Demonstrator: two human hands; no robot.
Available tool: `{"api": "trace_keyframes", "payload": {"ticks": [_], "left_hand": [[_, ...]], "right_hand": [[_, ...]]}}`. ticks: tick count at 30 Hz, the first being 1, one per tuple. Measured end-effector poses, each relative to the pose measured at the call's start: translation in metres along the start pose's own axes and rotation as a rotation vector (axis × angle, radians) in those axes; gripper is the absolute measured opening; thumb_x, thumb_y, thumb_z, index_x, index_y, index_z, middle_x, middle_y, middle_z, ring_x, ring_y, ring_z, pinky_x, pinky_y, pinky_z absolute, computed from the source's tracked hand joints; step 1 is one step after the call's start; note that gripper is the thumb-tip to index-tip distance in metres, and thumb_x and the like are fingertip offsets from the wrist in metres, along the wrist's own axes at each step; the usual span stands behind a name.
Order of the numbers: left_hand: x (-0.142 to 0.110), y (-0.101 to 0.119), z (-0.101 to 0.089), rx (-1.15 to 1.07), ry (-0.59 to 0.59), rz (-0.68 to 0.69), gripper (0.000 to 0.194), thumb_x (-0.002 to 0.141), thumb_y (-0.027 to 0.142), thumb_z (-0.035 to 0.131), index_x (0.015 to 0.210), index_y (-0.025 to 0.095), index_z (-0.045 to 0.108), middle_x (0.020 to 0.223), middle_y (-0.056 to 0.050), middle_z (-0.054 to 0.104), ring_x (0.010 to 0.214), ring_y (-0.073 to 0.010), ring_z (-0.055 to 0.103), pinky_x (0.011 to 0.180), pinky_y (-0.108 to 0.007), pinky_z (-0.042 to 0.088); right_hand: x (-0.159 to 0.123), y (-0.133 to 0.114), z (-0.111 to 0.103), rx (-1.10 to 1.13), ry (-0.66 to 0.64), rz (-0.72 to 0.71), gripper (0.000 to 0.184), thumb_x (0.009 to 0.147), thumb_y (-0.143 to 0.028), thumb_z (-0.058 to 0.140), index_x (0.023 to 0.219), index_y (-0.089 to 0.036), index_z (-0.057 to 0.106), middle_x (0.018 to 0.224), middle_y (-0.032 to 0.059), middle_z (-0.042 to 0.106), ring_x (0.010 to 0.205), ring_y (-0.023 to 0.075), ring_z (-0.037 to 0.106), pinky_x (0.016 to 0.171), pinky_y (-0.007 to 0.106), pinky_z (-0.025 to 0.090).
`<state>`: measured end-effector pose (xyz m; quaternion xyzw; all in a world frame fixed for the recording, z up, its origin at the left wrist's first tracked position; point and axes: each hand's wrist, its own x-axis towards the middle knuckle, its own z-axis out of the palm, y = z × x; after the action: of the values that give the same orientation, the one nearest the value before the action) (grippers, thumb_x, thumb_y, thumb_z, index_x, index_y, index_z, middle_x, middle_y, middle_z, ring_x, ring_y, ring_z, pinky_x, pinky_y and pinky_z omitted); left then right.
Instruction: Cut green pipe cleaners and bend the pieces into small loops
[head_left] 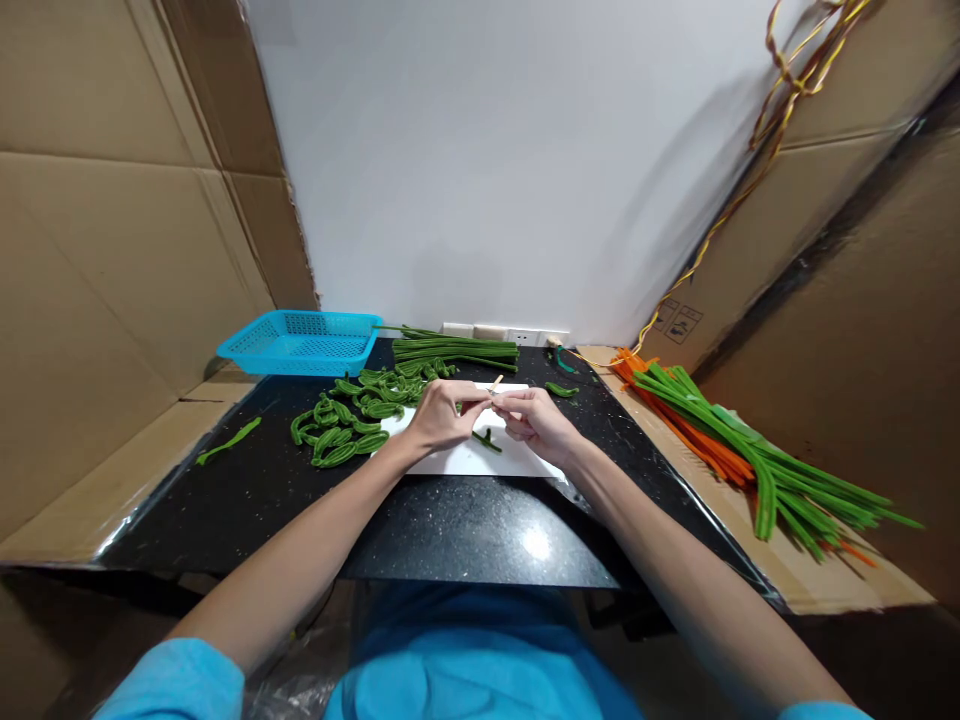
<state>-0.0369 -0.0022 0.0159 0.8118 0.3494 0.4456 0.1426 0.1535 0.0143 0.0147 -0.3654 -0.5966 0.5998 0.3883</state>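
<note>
"Above the white sheet [450, 462], between the two hands, is the small pale piece [496, 383]. Can you make it out?"

"Just its tip, poking up past the fingers. The rest is covered, so I can't say what it is."

"And the hands?"

"Left hand [439, 415] and right hand [538, 420] meet there, fingertips drawn together in a pinch on that piece, other fingers curled in. Just on the near side, a dark green sprig [487, 440] shows against the sheet."

"What crowds them?"

"On the left, fuzzy green loops [337, 440] heap up against the sheet and over its edge. Straight green stems [454, 350] lie beyond, at the far side, near a row of sockets [523, 337] low on the wall."

"Any room on the right?"

"More there: one green loop [561, 390] sits near the sheet's far corner. Farther right, orange stems [705, 447] and bright green stems [787, 480] spread over cardboard, with a twisted yellow cord [802, 85] hanging above."

"And that blue basket [300, 367]?"

"Far left, well apart from the hands. Nearer than it, a light green strip [229, 442] lies by itself on the black tabletop [480, 520]."
</note>
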Motion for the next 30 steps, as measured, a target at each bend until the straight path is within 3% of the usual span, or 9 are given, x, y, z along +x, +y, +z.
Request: {"api": "trace_keyframes", "payload": {"ticks": [2,4,7,12,15,20,24,30], "left_hand": [[-0.001,0.000,0.002,0.024,-0.022,0.040,0.018,0.086,0.021,0.064,0.088,0.022,0.082,0.080,-0.008,0.072,0.070,-0.0180,0.060,0.068,-0.028,0.045],[0.000,0.001,0.005,0.016,0.000,0.036,0.018,0.087,0.024,0.065,0.091,0.022,0.082,0.081,-0.008,0.072,0.072,-0.0185,0.059,0.069,-0.028,0.044],[0.001,0.002,0.010,-0.123,0.047,-0.074,0.021,0.091,0.031,0.063,0.092,0.019,0.080,0.083,-0.008,0.073,0.067,-0.0153,0.056,0.062,-0.026,0.040],[0.004,0.001,0.012,-0.471,-0.059,-0.267,0.032,0.094,0.043,0.059,0.083,0.015,0.069,0.067,-0.001,0.060,0.057,-0.0105,0.049,0.054,-0.022,0.037],[0.006,0.000,0.014,-0.595,-0.063,-0.334,0.033,0.092,0.046,0.060,0.078,0.016,0.061,0.058,0.002,0.052,0.050,-0.0084,0.044,0.048,-0.020,0.034],[0.009,-0.003,0.017,-0.721,-0.038,-0.380,0.039,0.085,0.052,0.067,0.075,0.015,0.059,0.052,0.004,0.048,0.042,-0.0071,0.042,0.040,-0.019,0.029],[0.010,-0.005,0.018,-0.768,-0.036,-0.404,0.044,0.082,0.057,0.070,0.074,0.015,0.059,0.051,0.005,0.048,0.039,-0.0065,0.042,0.037,-0.019,0.028],[0.009,-0.005,0.023,-0.814,-0.079,-0.431,0.044,0.084,0.058,0.069,0.078,0.015,0.057,0.053,0.005,0.049,0.039,-0.0065,0.044,0.035,-0.018,0.027]], "right_hand": [[0.000,-0.004,-0.008,0.129,-0.088,0.145,0.027,0.066,-0.036,0.080,0.068,-0.015,0.063,0.052,-0.0083,0.038,0.043,0.0031,0.011,0.040,0.023,0.013],[-0.001,-0.007,-0.014,0.173,-0.110,0.170,0.028,0.064,-0.034,0.082,0.068,-0.015,0.061,0.051,-0.0096,0.036,0.044,0.0030,0.009,0.040,0.022,0.011],[-0.004,-0.009,-0.015,0.138,-0.083,0.080,0.028,0.068,-0.036,0.081,0.072,-0.015,0.063,0.050,-0.0097,0.036,0.043,0.0038,0.013,0.042,0.023,0.011],[-0.006,-0.005,-0.010,-0.015,-0.006,-0.120,0.032,0.078,-0.046,0.078,0.080,-0.016,0.068,0.048,-0.0087,0.036,0.042,0.0062,0.024,0.041,0.022,0.019],[-0.005,-0.002,-0.007,-0.101,0.051,-0.199,0.035,0.083,-0.052,0.073,0.080,-0.017,0.066,0.051,-0.0066,0.041,0.041,0.0073,0.029,0.040,0.023,0.024],[-0.009,0.001,-0.007,-0.585,0.227,-0.521,0.030,0.095,-0.049,0.060,0.098,-0.020,0.070,0.079,0.0041,0.064,0.051,0.0110,0.047,0.048,0.026,0.038],[-0.013,0.005,-0.013,-0.988,0.294,-0.754,0.022,0.099,-0.037,0.056,0.106,-0.025,0.072,0.097,0.0062,0.071,0.059,0.0114,0.055,0.057,0.026,0.044],[-0.013,0.009,-0.021,-1.181,0.329,-0.942,0.018,0.100,-0.028,0.056,0.102,-0.022,0.073,0.095,0.0043,0.075,0.062,0.0097,0.061,0.058,0.023,0.044]]}}
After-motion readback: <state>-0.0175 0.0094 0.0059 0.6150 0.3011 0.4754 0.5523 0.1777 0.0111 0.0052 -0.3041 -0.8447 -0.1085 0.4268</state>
